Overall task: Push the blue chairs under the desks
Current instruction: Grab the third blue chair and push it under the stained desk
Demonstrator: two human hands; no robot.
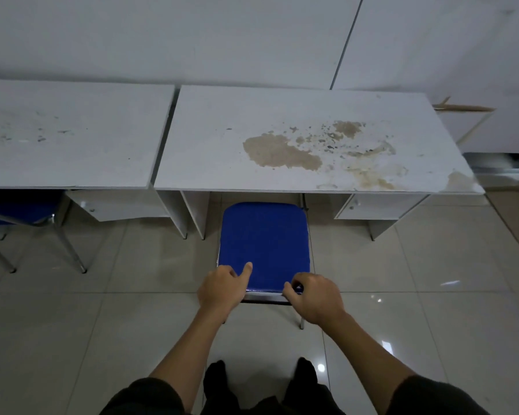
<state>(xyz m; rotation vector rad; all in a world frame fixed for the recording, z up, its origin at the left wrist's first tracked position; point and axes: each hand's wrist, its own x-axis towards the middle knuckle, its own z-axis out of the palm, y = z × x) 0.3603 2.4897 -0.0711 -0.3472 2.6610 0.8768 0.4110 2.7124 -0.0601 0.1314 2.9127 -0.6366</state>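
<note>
A blue padded chair (264,238) stands in front of me, its far edge just under the front of a stained white desk (222,139). My left hand (222,287) grips the chair's near left corner, thumb lying on the blue pad. My right hand (315,295) is curled over the near right edge of the same chair. A second blue chair (18,209) with metal legs sits partly under the neighbouring white desk (69,136) at the left.
Both desks stand against a white wall, each with a drawer unit (375,206) under its right side. Side panels (192,214) flank the knee space. Glossy beige floor tiles (432,295) surround me. My dark-socked feet (261,381) are at the bottom.
</note>
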